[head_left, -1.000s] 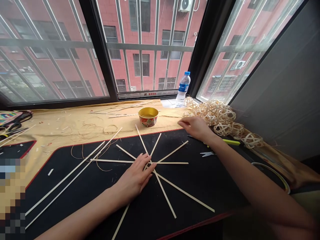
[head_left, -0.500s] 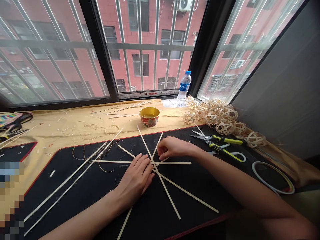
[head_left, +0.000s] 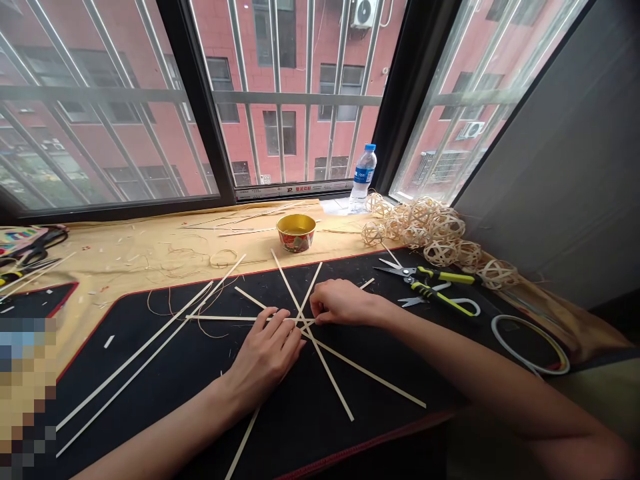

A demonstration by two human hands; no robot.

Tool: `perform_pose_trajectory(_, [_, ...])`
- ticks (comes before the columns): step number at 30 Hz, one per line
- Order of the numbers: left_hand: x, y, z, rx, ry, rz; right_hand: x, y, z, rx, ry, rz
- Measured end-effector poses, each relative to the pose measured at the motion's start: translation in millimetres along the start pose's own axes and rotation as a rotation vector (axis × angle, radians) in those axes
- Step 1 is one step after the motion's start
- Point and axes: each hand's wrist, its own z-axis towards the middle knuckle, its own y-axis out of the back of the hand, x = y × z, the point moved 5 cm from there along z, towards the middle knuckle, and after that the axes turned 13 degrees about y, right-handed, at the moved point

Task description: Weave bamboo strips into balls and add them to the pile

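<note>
Several thin, pale bamboo strips (head_left: 327, 365) cross each other in a star shape on a black mat (head_left: 165, 413). My left hand (head_left: 270, 350) lies palm down over the left side of the crossing, fingers stretched out and pressing on the strips. Just right of the crossing, my right hand (head_left: 345, 301) is closed, thumb and fingers pinched together at a strip; its fingertips are partly hidden. A horizontal strip (head_left: 220, 318) runs under my left fingers toward my right hand. Two longer strips (head_left: 133, 353) lie side by side at the left.
A round gold-lined tin (head_left: 296, 233) stands behind the mat. Woven strip balls (head_left: 425, 227) are heaped at the back right, near a water bottle (head_left: 363, 179). Yellow-and-black handled shears (head_left: 430, 280) and a white ring-shaped coil (head_left: 530, 343) lie at the right. Black scissors (head_left: 43, 247) are far left.
My right hand has come down onto the strips beside the crossing and covers the horizontal strip's right part. My left hand stays on the strips. The view has shifted slightly.
</note>
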Motion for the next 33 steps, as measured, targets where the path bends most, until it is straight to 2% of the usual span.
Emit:
perform_pose_trajectory(7, [1.2,5.3,1.8,-0.002,0.009,-0.071,3.7,-0.8,-4.2,0.006,-0.031,-0.060])
perform_pose_trajectory(10, [6.9,10.7,3.5,-0.038,0.007,-0.076,3.7,-1.2,-5.0,0.012,-0.034,-0.069])
perform_pose_trajectory(15, [29.6,25.6,10.2,-0.143,0.018,0.004,7.5,4.4,-12.3,0.001,-0.023,-0.092])
perform_pose_trajectory(18, [53.0,39.7,16.6,-0.189,0.100,0.080,13.8,14.3,-19.7,-0.010,-0.019,-0.114])
perform_pose_trajectory(19, [64.5,42.7,18.3,-0.154,0.175,0.099,16.7,18.5,-22.5,-0.015,-0.018,-0.123])
perform_pose_trajectory(20, [78.4,43.2,18.6,-0.068,0.275,0.097,19.9,22.8,-25.4,-0.013,-0.016,-0.137])
perform_pose_trajectory(23, [122.5,32.5,3.6,0.328,0.560,-0.064,28.9,34.4,-34.5,0.018,-0.018,-0.206])
perform_pose_trajectory(25, [144.8,24.8,-13.8,0.487,0.578,-0.149,32.5,40.0,-40.0,0.043,-0.025,-0.249])
perform_pose_trajectory(27, [165.3,20.6,-30.4,0.512,0.556,-0.160,33.4,43.2,-44.4,0.056,-0.039,-0.266])
perform_pose_trajectory(30, [190.0,23.2,-45.6,0.400,0.572,-0.097,30.8,43.3,-49.1,0.074,-0.064,-0.273])
perform_pose_trajectory(33, [201.5,28.7,-45.2,0.330,0.611,-0.057,27.9,41.0,-52.8,0.073,-0.066,-0.293])
